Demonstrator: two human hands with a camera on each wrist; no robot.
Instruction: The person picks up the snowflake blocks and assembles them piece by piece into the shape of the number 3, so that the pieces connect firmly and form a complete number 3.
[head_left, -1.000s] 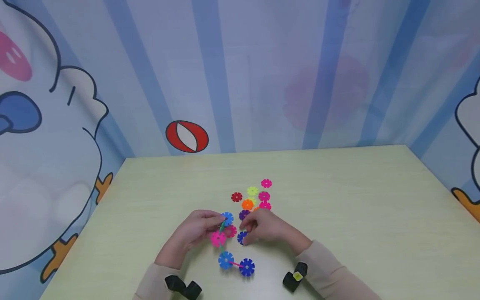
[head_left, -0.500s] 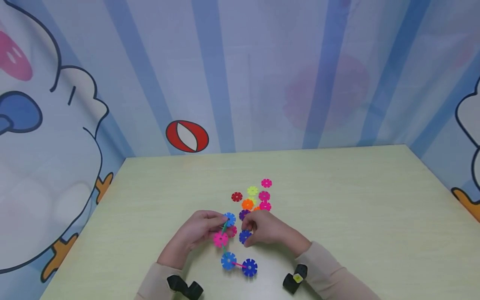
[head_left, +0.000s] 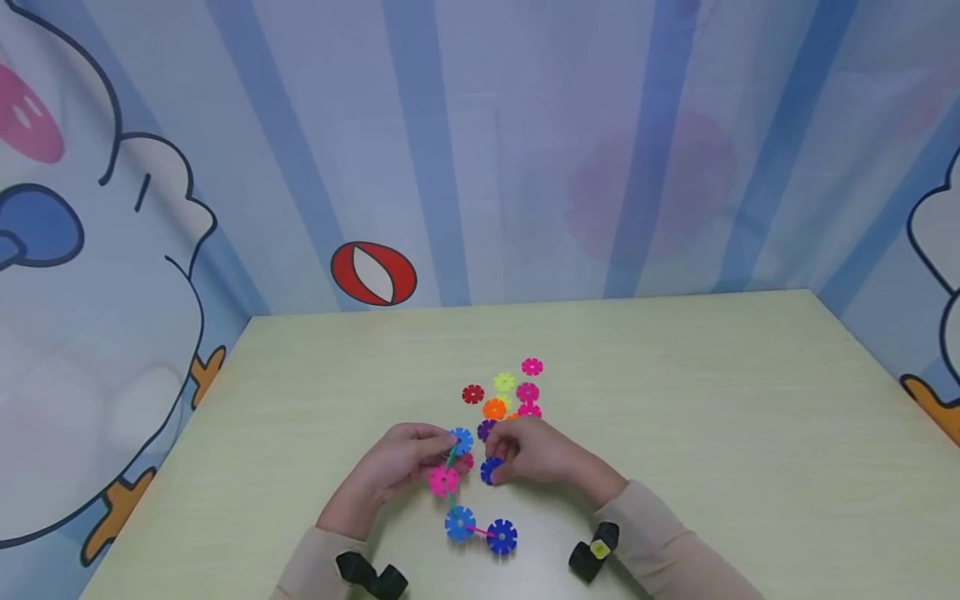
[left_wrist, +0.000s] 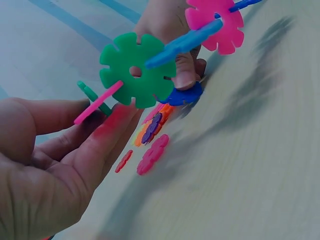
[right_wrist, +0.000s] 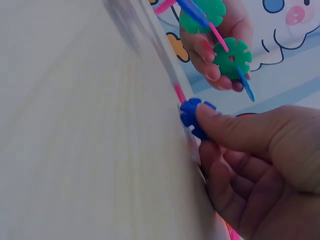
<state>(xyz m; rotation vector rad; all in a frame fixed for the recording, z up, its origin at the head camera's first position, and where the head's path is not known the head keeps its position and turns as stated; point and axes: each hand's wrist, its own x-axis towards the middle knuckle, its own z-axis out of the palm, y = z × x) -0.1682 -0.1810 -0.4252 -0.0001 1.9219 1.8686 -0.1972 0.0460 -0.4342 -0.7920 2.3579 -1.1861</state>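
My left hand point(head_left: 401, 462) holds up a linked chain of notched snowflake discs by its far end, near a light blue disc point(head_left: 462, 440). From there the chain hangs towards me through a pink disc point(head_left: 443, 481) and another light blue disc point(head_left: 460, 524) to a dark blue disc point(head_left: 502, 537). A green disc point(left_wrist: 117, 70) of the chain faces the left wrist camera, standing just beyond my fingers. Between thumb and fingers, my right hand point(head_left: 536, 454) pinches a separate dark blue disc point(right_wrist: 189, 114), a short gap to the right of the chain.
Beyond my hands lie several loose discs on the pale wooden table point(head_left: 712, 400): a red disc point(head_left: 472, 394), an orange disc point(head_left: 494, 409), a yellow disc point(head_left: 505, 382), a purple disc point(head_left: 486, 429) and pink ones point(head_left: 532, 367). A striped cartoon backdrop point(head_left: 525, 167) rises behind the table.
My left hand and the chain have shifted slightly to the right. The right hand's dark blue disc has also edged right, still pinched.
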